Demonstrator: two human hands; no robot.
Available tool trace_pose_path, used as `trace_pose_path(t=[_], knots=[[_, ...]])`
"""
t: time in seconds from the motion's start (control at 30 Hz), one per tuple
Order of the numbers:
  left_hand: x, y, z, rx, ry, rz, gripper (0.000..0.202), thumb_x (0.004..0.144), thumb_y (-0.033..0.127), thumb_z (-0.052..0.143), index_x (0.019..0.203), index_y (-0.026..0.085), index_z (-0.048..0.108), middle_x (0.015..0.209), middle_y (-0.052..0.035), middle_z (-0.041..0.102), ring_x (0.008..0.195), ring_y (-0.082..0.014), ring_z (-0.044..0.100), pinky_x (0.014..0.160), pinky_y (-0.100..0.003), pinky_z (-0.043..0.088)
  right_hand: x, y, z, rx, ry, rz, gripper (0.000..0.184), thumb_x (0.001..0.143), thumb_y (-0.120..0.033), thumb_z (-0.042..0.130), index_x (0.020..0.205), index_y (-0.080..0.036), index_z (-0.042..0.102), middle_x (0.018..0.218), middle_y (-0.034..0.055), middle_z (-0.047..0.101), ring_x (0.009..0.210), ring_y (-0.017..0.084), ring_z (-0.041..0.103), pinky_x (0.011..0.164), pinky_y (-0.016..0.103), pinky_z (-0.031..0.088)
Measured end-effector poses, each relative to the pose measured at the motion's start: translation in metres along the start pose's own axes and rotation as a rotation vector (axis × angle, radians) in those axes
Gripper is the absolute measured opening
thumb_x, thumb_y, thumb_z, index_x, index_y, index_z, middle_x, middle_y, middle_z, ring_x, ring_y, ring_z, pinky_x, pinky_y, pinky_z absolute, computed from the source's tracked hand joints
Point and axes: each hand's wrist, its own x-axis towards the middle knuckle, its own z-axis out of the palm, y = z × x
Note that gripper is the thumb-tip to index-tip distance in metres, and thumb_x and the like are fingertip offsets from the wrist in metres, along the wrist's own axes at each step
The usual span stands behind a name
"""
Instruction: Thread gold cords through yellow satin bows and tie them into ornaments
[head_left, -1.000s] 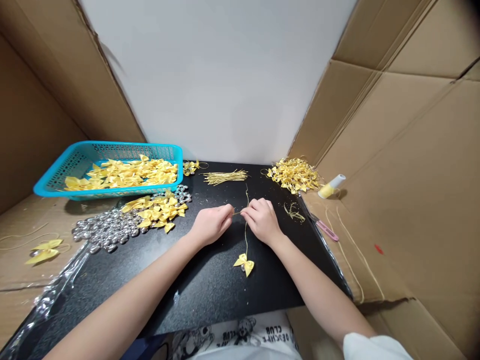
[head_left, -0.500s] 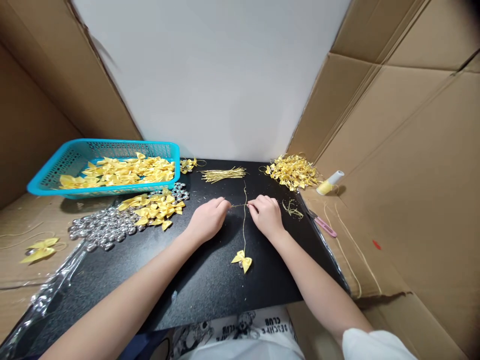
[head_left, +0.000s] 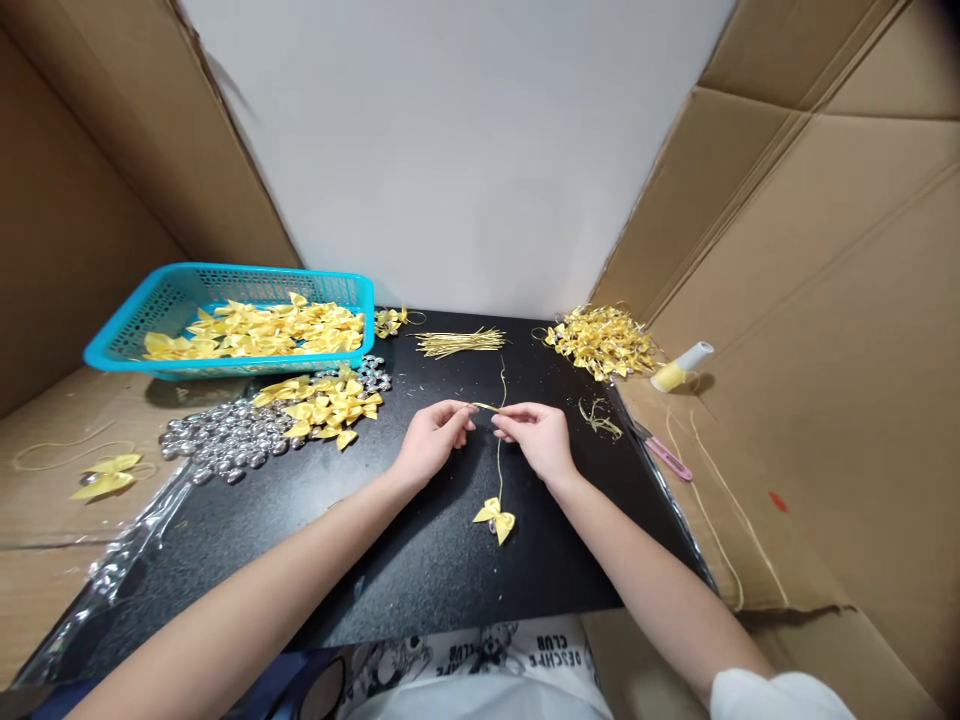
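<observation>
My left hand (head_left: 439,432) and my right hand (head_left: 534,435) face each other over the middle of the black tabletop. Between them runs a short gold cord (head_left: 486,406), pinched at the fingertips of each hand. Beneath the right fingers passes a thin gold string (head_left: 500,468), lying lengthwise on the table. A yellow ribbon bow (head_left: 495,518) with a small silvery bead sits at the string's near end. Whether cord and string are joined is too small to tell.
A blue basket (head_left: 229,368) of yellow bows stands left, with silver beads (head_left: 232,435) and loose bows (head_left: 330,408) before it. Cut gold cords (head_left: 461,343) lie behind my hands. Finished-looking bows (head_left: 600,342), thread scraps (head_left: 600,418), a pink cutter (head_left: 669,458) and a spool (head_left: 681,367) are right.
My hands have turned so the fingertips point inward and up, and the cord between them now bows upward instead of lying straight. The whole view has shifted slightly.
</observation>
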Motion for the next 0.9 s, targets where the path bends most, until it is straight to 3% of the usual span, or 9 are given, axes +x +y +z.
trace_pose_path(t=[0.1,0.2,0.3,0.5,0.9], knots=[[0.000,-0.001,0.002,-0.046,0.048,0.004,0.039,0.078,0.048,0.060,0.093,0.015,0.074,0.081,-0.0075,0.071,0.066,-0.0159,0.062,0.063,-0.028,0.049,-0.005,-0.003,0.006,0.168,-0.007,0.102,0.032,0.054,-0.036,0.082,0.073,-0.013,0.071,0.063,0.0053,0.073,0.059,0.019,0.072,0.057,0.027,0.057],[-0.001,0.002,-0.001,-0.012,0.109,0.033,0.033,0.074,0.046,0.067,0.090,0.019,0.077,0.081,-0.0049,0.069,0.077,-0.0176,0.061,0.072,-0.029,0.047,-0.010,-0.007,0.010,0.285,-0.005,0.173,0.035,0.049,-0.034,0.085,0.073,-0.013,0.070,0.063,0.0043,0.073,0.061,0.018,0.073,0.058,0.024,0.057],[-0.002,0.006,-0.003,0.036,0.127,0.051,0.029,0.074,0.043,0.068,0.089,0.020,0.078,0.077,-0.0029,0.068,0.073,-0.0169,0.059,0.069,-0.028,0.045,-0.012,-0.011,0.011,0.363,0.006,0.217,0.038,0.047,-0.030,0.088,0.075,-0.013,0.068,0.062,0.0020,0.072,0.059,0.016,0.072,0.056,0.021,0.057],[-0.003,0.007,0.000,-0.112,0.129,-0.050,0.030,0.072,0.041,0.069,0.084,0.015,0.074,0.060,0.0005,0.063,0.049,-0.0107,0.050,0.051,-0.024,0.039,-0.013,-0.014,0.009,0.455,0.033,0.292,0.036,0.045,-0.022,0.090,0.068,-0.013,0.063,0.056,0.0003,0.069,0.055,0.012,0.070,0.052,0.016,0.054],[-0.005,0.008,0.005,-0.243,0.251,-0.004,0.027,0.065,0.035,0.077,0.077,0.015,0.064,0.068,-0.0007,0.068,0.059,-0.0130,0.064,0.063,-0.026,0.052,-0.011,-0.006,0.012,0.653,0.048,0.439,0.024,0.055,-0.010,0.084,0.067,-0.016,0.064,0.064,-0.0010,0.071,0.063,0.011,0.071,0.059,0.016,0.058]])
